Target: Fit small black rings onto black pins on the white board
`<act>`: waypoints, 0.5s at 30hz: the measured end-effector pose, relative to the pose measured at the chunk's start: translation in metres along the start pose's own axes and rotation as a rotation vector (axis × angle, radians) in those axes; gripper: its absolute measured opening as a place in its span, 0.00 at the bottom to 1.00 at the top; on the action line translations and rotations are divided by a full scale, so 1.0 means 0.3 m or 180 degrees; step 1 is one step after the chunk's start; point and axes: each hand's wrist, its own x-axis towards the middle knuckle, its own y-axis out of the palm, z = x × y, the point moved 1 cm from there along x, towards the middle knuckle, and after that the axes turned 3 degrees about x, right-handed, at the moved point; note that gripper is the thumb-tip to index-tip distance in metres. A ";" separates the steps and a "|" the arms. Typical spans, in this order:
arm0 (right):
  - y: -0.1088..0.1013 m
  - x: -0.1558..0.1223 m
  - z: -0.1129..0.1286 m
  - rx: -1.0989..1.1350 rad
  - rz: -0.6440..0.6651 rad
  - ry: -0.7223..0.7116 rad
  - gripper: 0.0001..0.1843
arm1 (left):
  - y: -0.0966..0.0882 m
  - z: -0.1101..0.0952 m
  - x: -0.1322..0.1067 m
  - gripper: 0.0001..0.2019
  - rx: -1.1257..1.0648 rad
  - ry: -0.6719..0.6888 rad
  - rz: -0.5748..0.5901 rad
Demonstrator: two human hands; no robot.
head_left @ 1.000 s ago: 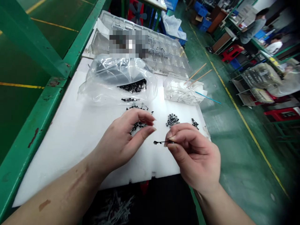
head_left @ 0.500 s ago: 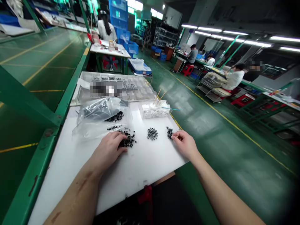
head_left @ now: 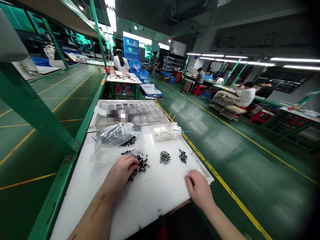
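Observation:
My left hand (head_left: 122, 171) rests at the near left edge of a pile of small black stemmed parts (head_left: 142, 163). Its fingers and thumb come together in a pinch among them; what sits between the fingertips is hidden. On the right side of the white tabletop (head_left: 155, 193), my right hand (head_left: 198, 186) is curled, and I cannot make out anything inside it. A small heap of black parts (head_left: 182, 156) lies just beyond that hand. Between the two hands, farther off, is a round cluster of small grey-and-black pieces (head_left: 165, 157).
A clear plastic bag (head_left: 115, 136) with black parts lies behind the left hand. Past it stands a compartment tray (head_left: 152, 111). A white wrapped block (head_left: 166, 132) holds thin sticks. A green beam (head_left: 72, 150) runs along the left. People sit at benches farther away.
My right hand has drawn back toward me from the small black heap, fingers now curled. The left hand stays at its pile, fingers closer together. The camera view has tilted up.

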 end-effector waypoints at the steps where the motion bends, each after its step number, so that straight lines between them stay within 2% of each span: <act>1: 0.012 -0.005 -0.002 -0.0007 -0.0084 0.0019 0.18 | -0.006 -0.004 -0.002 0.09 -0.0038 -0.0058 -0.0022; 6: 0.037 -0.016 -0.009 0.0177 -0.0169 -0.0043 0.20 | -0.026 -0.008 -0.011 0.07 -0.0302 -0.0342 -0.0107; 9: -0.028 0.026 0.011 0.0378 -0.0150 -0.0164 0.25 | -0.032 -0.008 -0.008 0.09 -0.0455 -0.0430 -0.0204; 10: -0.075 0.059 0.027 0.0451 -0.0172 -0.0211 0.26 | -0.033 -0.009 -0.007 0.10 -0.0488 -0.0452 -0.0244; 12: -0.214 0.147 0.080 0.0588 -0.0310 -0.0314 0.26 | -0.036 -0.012 -0.004 0.11 -0.0535 -0.0500 -0.0366; 15: -0.502 0.281 0.223 0.0763 -0.0666 -0.0495 0.20 | -0.038 -0.018 -0.005 0.13 -0.0628 -0.0511 -0.0570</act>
